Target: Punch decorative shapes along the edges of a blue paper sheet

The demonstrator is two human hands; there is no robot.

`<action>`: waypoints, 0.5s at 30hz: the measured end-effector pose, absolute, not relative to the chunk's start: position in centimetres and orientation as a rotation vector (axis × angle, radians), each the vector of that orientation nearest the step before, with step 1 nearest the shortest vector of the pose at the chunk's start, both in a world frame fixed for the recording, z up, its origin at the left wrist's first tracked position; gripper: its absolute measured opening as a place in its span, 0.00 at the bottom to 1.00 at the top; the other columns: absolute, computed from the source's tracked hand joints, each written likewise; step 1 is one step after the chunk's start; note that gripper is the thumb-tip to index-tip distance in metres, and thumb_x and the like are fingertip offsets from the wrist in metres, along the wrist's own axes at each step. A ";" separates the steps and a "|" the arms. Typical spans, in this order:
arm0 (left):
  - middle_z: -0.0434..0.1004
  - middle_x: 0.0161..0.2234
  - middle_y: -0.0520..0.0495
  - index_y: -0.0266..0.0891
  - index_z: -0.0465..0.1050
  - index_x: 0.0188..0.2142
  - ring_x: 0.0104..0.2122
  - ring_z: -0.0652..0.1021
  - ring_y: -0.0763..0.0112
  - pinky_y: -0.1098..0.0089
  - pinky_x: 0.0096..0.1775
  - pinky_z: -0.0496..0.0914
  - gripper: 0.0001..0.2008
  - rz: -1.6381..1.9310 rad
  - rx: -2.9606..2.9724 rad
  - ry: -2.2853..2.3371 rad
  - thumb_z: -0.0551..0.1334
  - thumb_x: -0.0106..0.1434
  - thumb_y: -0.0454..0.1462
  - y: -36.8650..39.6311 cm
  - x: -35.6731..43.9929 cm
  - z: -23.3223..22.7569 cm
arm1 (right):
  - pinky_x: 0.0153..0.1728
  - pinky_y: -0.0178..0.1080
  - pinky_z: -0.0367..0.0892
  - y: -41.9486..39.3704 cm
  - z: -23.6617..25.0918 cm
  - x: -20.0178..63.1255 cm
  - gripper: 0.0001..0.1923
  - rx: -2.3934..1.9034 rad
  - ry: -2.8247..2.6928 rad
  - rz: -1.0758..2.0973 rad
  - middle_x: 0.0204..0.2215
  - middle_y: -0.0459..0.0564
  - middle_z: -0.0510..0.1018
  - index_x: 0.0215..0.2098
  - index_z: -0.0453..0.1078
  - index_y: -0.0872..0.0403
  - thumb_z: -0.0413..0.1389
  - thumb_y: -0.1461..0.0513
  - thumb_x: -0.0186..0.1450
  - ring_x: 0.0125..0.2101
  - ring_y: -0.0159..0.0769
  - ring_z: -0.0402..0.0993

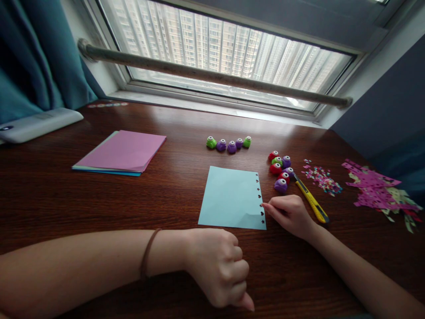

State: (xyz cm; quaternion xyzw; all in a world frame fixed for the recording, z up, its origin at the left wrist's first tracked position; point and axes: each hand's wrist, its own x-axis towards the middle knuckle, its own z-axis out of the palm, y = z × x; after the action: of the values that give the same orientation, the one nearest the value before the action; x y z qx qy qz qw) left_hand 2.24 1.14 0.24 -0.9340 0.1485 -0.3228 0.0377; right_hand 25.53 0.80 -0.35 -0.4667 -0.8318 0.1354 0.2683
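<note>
One right hand (288, 215), curled; at paper (230, 197)

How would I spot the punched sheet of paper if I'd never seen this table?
Start at the window, then look down to the dark brown table. Near its middle, by the right hand, lies a pale blue sheet. Unlike the pink-topped paper stack, it has small shaped holes down its right edge.

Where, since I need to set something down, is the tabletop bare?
Bare wood lies between the pink-topped paper stack and the blue sheet, and between the green-and-purple punch row and the window. Right of the sheet is crowded: right hand, clustered punches, yellow cutter, confetti, paper scraps.
</note>
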 end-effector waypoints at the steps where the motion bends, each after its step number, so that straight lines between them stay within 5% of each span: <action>1: 0.54 0.16 0.55 0.39 0.57 0.15 0.13 0.62 0.78 0.71 0.15 0.53 0.22 -0.992 -2.867 0.448 0.59 0.61 0.44 1.1 2.2 0.3 | 0.21 0.33 0.46 0.8 -0.4 25.5 0.21 -1.259 -2.244 0.368 0.14 0.39 0.53 0.16 0.52 0.55 0.50 0.61 0.66 0.16 0.25 0.48; 7: 0.61 0.20 0.52 0.38 0.62 0.21 0.18 0.63 0.73 0.68 0.19 0.54 0.16 -0.871 -2.901 -0.037 0.55 0.64 0.40 1.4 2.5 0.9 | 0.21 0.33 0.49 0.7 -0.3 25.6 0.20 -1.273 -2.249 0.400 0.14 0.41 0.57 0.16 0.59 0.56 0.50 0.60 0.66 0.16 0.25 0.51; 11: 0.67 0.29 0.47 0.36 0.67 0.33 0.29 0.68 0.64 0.65 0.27 0.61 0.10 -0.686 -2.853 -0.544 0.53 0.64 0.40 1.7 2.9 1.1 | 0.24 0.32 0.54 0.6 -0.1 25.6 0.13 -1.207 -2.296 0.496 0.18 0.44 0.70 0.26 0.70 0.57 0.51 0.61 0.66 0.19 0.26 0.61; 15: 0.67 0.33 0.45 0.37 0.66 0.33 0.34 0.68 0.59 0.60 0.33 0.63 0.12 -0.461 -2.883 -0.752 0.50 0.65 0.42 2.0 3.1 0.8 | 0.24 0.31 0.57 0.6 0.0 25.5 0.10 -1.140 -2.319 0.531 0.20 0.45 0.73 0.31 0.73 0.57 0.52 0.62 0.65 0.20 0.27 0.65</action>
State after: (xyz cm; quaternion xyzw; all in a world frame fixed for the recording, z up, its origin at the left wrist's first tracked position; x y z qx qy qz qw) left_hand 3.09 2.00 0.82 -0.9543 -0.2489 -0.1526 0.0631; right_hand 25.46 0.57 0.04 -0.4186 -0.8513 0.1950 0.2491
